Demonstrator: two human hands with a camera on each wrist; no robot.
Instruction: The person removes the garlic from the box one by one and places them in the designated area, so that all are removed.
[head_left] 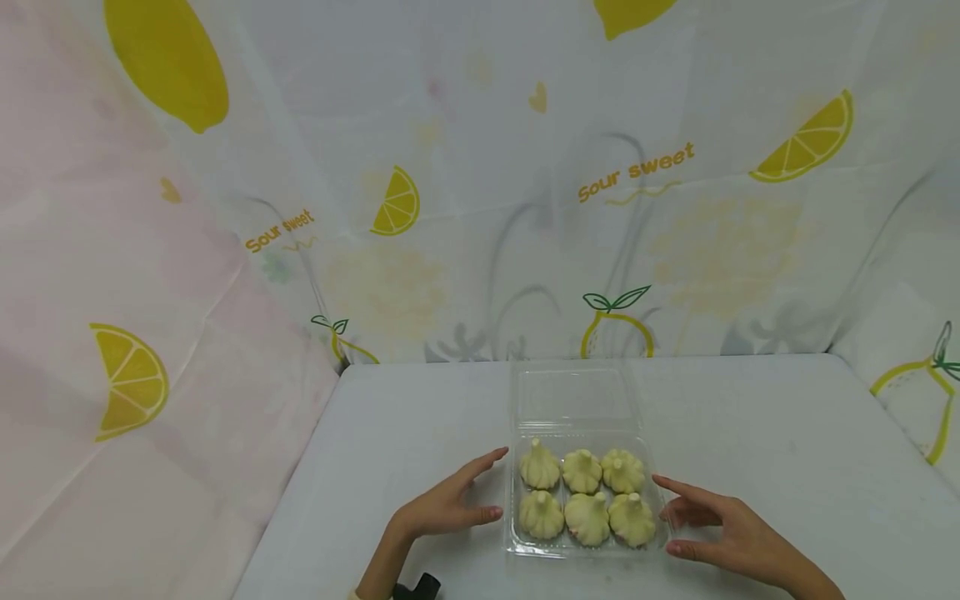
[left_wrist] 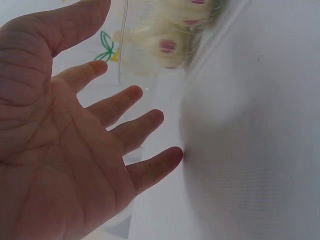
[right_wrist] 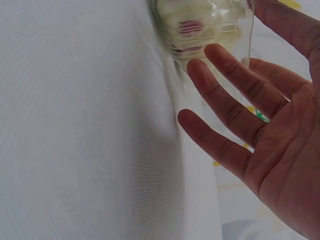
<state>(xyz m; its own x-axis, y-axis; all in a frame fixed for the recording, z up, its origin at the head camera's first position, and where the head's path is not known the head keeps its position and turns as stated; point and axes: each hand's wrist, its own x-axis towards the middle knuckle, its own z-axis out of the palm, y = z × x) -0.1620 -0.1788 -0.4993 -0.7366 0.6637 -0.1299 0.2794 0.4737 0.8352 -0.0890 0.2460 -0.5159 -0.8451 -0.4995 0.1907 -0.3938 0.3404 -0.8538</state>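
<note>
A clear plastic clamshell box (head_left: 551, 552) sits on the white table with its lid (head_left: 576, 393) folded back, away from the person. Inside, pale garlic bulbs (head_left: 588, 518) stand in two rows of three, stems up. My left hand (head_left: 446, 504) is beside the box's left wall, fingers spread and holding nothing; the left wrist view shows its bare palm (left_wrist: 70, 145) and a gap to the box. On the opposite side, my right hand (head_left: 727, 529) has its fingers extended at the right wall. In the right wrist view its fingertips (right_wrist: 202, 72) overlap the box; contact is hard to tell.
The white tabletop (head_left: 780, 442) extends to both sides of the box. Behind it and at the sides hangs a pale cloth (head_left: 465, 108) printed with lemons and lettering. A small black object (head_left: 423, 587) shows by the left wrist.
</note>
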